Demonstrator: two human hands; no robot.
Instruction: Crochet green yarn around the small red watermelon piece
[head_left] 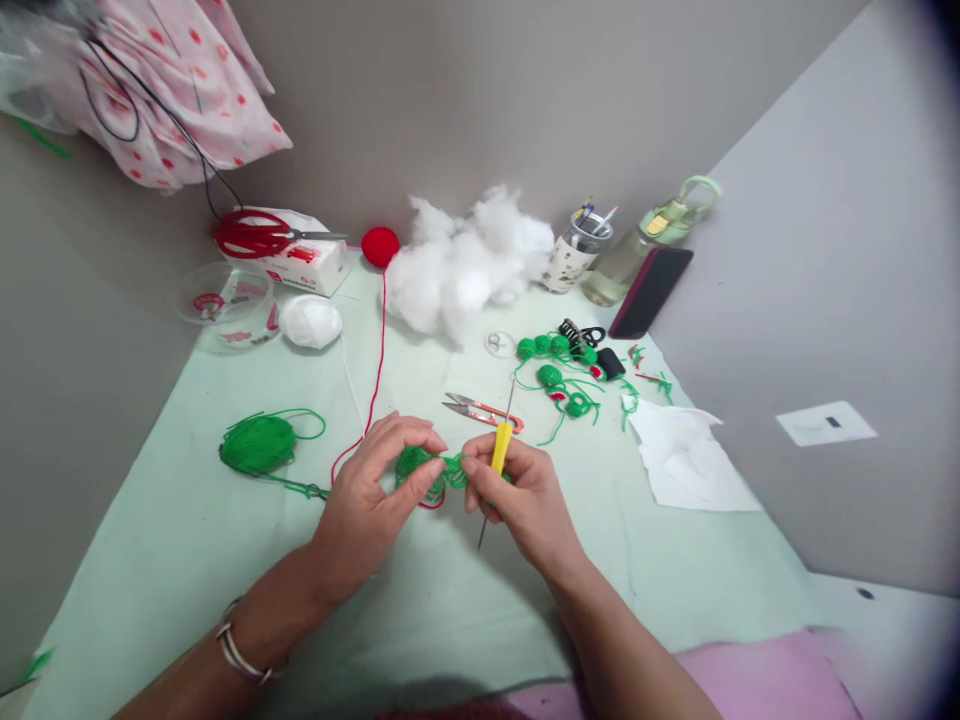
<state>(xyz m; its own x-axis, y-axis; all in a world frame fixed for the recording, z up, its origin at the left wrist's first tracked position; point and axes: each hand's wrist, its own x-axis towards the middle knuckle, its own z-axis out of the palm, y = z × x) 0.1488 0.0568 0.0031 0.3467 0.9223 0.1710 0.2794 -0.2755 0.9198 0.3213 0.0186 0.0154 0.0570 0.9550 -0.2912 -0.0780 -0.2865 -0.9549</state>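
Note:
Between my two hands is a loose bundle of green yarn. The fingers and thumb of my left hand pinch its left part. My right hand grips a crochet hook with a yellow handle, its metal shaft pointing up and a thin end showing below. The fingertips of that hand also press on the green yarn. A strand of red yarn shows under the bundle. Just beyond my hands lie orange-handled thread snips.
A green yarn ball lies left, a white yarn ball and red yarn ball farther back. White stuffing, a pen cup, a bottle and a phone line the back. Small green crocheted balls and paper lie right.

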